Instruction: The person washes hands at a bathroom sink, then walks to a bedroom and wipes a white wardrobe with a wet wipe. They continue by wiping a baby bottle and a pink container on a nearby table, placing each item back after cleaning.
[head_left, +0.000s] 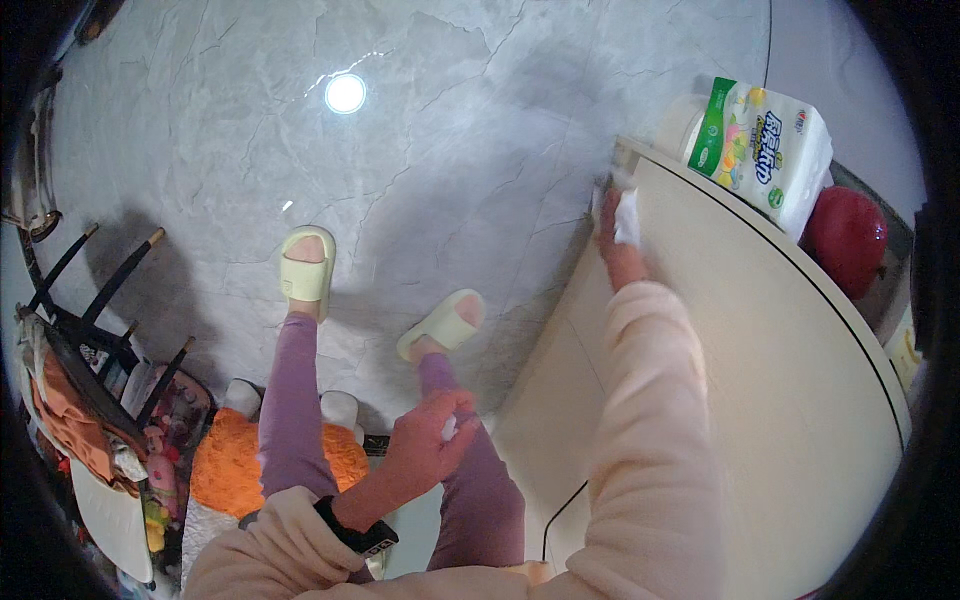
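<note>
My right hand (612, 240) is at the far corner of a cream cabinet (760, 400), with its fingers closed on a white tissue (627, 218). The fingertips lie along the cabinet's edge and are partly blurred. In front of my body, above my right thigh, my left hand (430, 438) is closed in a fist. A small crumpled bit of white tissue (449, 427) pokes out between its fingers. A black watch (358, 528) is on my left wrist.
On the cabinet's right side stand a green and white tissue pack (765, 150) and a dark red rounded object (846, 240). An upturned black-legged chair (105, 350) and an orange plush item (225, 465) are at left. A black cable (560, 510) hangs by the cabinet.
</note>
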